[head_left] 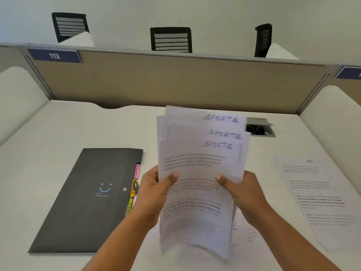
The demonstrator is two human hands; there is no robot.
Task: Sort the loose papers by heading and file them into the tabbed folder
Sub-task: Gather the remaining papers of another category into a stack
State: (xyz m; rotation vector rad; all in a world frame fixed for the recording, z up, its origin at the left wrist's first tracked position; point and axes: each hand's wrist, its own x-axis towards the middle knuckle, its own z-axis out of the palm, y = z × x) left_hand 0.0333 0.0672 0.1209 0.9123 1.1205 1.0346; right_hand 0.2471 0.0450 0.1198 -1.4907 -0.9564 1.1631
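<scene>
Both hands hold up a fanned stack of papers (199, 153) above the desk, and three visible sheets are headed SPORTS in handwriting. My left hand (154, 190) grips the stack's left edge with the thumb on the front sheet. My right hand (240, 190) grips the right edge the same way. A closed dark grey tabbed folder (88, 200) lies flat to the left, with pink, yellow and green tabs (134, 184) sticking out of its right side. A sheet headed HR (320, 200) lies on the desk at the right. Another printed sheet (242, 233) lies partly hidden under the held stack.
The white desk (58, 130) is bounded by a beige partition (175, 83) at the back and curved white side panels. A grey cable hatch (257, 127) is open behind the papers. Three black chairs stand beyond the partition.
</scene>
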